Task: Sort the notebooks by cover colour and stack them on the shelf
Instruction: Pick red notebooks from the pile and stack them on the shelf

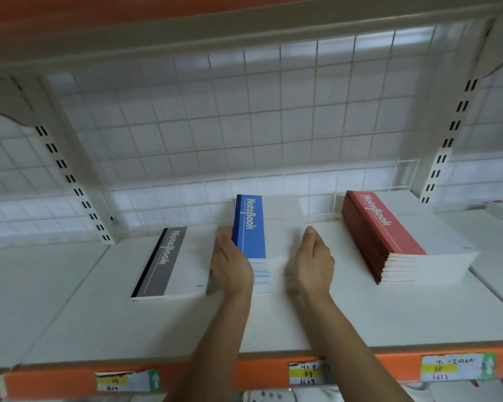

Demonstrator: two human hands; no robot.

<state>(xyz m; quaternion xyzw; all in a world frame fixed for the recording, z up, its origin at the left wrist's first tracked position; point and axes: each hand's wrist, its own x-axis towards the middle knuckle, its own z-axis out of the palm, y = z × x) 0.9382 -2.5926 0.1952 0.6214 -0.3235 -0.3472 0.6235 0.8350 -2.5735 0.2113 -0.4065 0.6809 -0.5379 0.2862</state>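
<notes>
White laminate shelf (360,323), orange front strip (259,369), wire grid (244,126) at the back. Only the head view is supplied.

**Head view**
- Three piles are seen lying flat on the shelf, well apart, one cover colour each: the grey stack (172,262) at left, the blue stack (253,230) in the middle and the red stack (389,236) at right.
- The coloured band of every top cover is turned to the left, and the title runs lengthwise.
- The grey stack is low. The red stack is the tallest, and its near page edges are slightly stepped.
- No stray colour is noted in any pile, as far as the edges show.
- The left hand (231,265) is held flat, fingers straight, against the left side of the blue stack.
- The right hand (314,259) is held flat in the same way at that pile's right side, palm inward. Contact there cannot be confirmed because of blur.
- Nothing is gripped by either hand; the pile is bracketed between two open palms.
- Handwritten price labels (305,372) are fixed to the front strip; the text is too blurred to be read.

**Progress (judged)**
- The sorting appears largely done, with three colours in three separate piles and no loose notebook seen on the shelf.
- The step in hand is taken to be the squaring of the blue stack.
- The stepped edges of the red stack may be left to be trued.
- Whether more notebooks wait outside the frame cannot be told.
</notes>
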